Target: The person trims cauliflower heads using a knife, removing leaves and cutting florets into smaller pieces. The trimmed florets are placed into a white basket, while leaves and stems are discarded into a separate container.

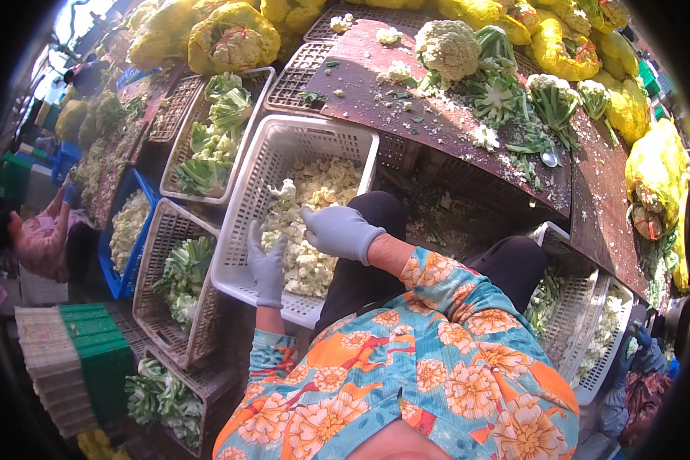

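Both hands wear pale grey gloves over a white plastic crate of cut cauliflower florets. My left hand is inside the crate's left part, palm towards the florets, fingers spread, holding nothing that shows. Just above the florets, my right hand is bent with its fingertips pointing left; whether it holds a floret cannot be seen. One pale floret stands up from the heap beyond the hands. On the dark red board ahead are a whole cauliflower head, trimmed stalks with leaves, and a metal spoon-like tool.
Crates of leaves and stalks stand on the left, beside a blue crate of florets. Yellow net bags of cauliflower line the board's far side. A person sits far left; another person's gloved hands show at right.
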Tool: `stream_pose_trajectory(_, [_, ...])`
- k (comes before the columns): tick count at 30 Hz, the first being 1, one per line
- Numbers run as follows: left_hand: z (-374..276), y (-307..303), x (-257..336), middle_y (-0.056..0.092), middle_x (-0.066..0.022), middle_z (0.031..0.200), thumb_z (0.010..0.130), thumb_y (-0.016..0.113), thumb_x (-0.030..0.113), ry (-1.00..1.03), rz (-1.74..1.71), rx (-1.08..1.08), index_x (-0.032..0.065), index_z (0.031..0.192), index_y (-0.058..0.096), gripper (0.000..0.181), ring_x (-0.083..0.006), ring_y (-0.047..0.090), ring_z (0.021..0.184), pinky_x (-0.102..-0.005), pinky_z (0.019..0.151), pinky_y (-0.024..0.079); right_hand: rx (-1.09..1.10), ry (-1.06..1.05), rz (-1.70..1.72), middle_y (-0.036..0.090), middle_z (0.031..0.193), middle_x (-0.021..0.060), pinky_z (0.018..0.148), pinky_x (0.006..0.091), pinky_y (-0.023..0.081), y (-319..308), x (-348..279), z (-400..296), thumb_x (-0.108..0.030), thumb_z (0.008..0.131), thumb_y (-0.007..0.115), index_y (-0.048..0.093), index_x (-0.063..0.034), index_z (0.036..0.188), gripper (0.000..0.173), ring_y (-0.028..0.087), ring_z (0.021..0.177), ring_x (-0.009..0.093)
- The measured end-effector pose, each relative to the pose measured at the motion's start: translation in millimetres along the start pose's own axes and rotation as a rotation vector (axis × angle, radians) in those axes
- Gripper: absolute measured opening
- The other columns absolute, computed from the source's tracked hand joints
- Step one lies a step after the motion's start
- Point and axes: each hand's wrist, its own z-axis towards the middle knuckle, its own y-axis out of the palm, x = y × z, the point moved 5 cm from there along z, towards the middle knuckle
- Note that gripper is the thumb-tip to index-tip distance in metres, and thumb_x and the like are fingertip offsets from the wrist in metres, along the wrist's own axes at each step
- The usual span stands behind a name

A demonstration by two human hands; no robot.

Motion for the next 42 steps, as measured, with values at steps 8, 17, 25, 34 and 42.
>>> stream_pose_trajectory(8, [101,114,6,0.053,-0.0126,0.127,0.089,0.061,0.005,0.029,0.019,-0.372,-0.0032,0.13,0.047,0.045,-0.0171,0.05,0.116,-0.0279,0.098,0.04,0.181,0.069,0.214,0.063,0.079,0.0214,0.067,0.0431,0.049,-85,52,-48,-0.028,0.09,0.053,0.053,-0.0046,0.113,0.033,0.063,0.077,0.038])
stream_pose_trajectory(17, [219,421,77,0.041,-0.0214,0.137,0.077,0.065,0.014,0.643,0.839,-0.466,0.017,0.132,0.048,0.058,-0.0381,0.046,0.122,-0.0395,0.103,0.039,0.439,0.4,0.66,0.065,0.079,0.0171,0.068,0.0365,0.049,-98,183,-118,-0.032,0.089,0.056,0.052,-0.0041,0.116,0.039,0.066,0.072,0.027])
stream_pose_trajectory(25, [282,487,30,0.042,-0.0201,0.137,0.081,0.059,0.016,0.408,1.419,-0.475,0.0232,0.132,0.05,0.052,-0.036,0.053,0.115,-0.0437,0.093,0.048,0.553,0.409,0.577,0.059,0.073,0.0056,0.061,0.0256,0.048,-113,196,-148,-0.021,0.088,0.062,0.053,-0.0042,0.121,0.038,0.055,0.062,0.007])
stream_pose_trajectory(34, [214,357,39,0.057,-0.0104,0.118,0.091,0.047,0.011,-0.356,-0.757,-0.841,0.0102,0.125,0.048,0.035,-0.0264,0.058,0.105,-0.0426,0.086,0.049,0.655,0.373,1.244,0.051,0.078,-0.0059,0.052,0.0171,0.038,-108,206,-135,-0.018,0.092,0.057,0.051,-0.0052,0.123,0.034,0.047,0.065,0.001])
stream_pose_trajectory(42, [57,254,77,0.039,-0.0143,0.142,0.094,0.044,0.046,-0.519,-1.27,-1.038,0.0097,0.143,0.029,0.063,-0.0307,0.038,0.13,-0.0451,0.102,0.036,0.643,0.201,0.709,0.061,0.08,0.0044,0.062,0.0254,0.047,-108,143,-111,-0.017,0.092,0.054,0.034,-0.0077,0.142,0.055,0.056,0.065,0.009])
